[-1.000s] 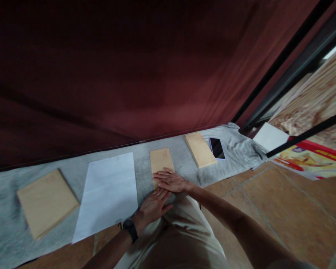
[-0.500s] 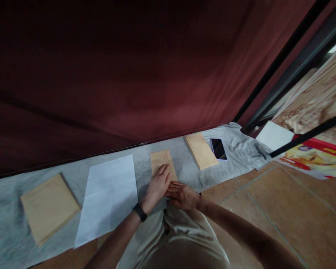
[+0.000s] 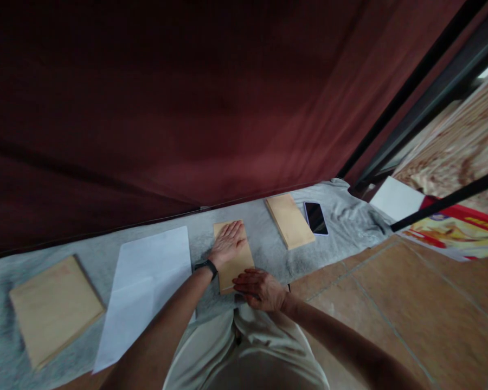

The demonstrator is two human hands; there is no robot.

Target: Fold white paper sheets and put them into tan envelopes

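Observation:
A narrow brown paper envelope (image 3: 236, 265) lies flat on the grey cloth before me. My left hand (image 3: 229, 242) rests on its far half, palm down, with the fingers stretched out. At the near right corner, my right hand (image 3: 261, 290) presses down with its fingers extended over the envelope's lower edge. To the right sits a neat stack of similar brown envelopes (image 3: 291, 221). Left of my hands, a large white sheet of paper (image 3: 146, 284) lies partly beneath my left forearm.
Farther left is a wider stack of brown paper (image 3: 57, 309). A phone (image 3: 316, 218) lies beside the right-hand stack. The grey cloth (image 3: 268, 244) runs along a dark red curtain (image 3: 236, 124). Black metal bars (image 3: 406, 92) and a printed box (image 3: 455, 227) stand at the right.
My left hand has slid away from me up the envelope, and its fingers have straightened. My right hand has separated from it and lies at the near edge.

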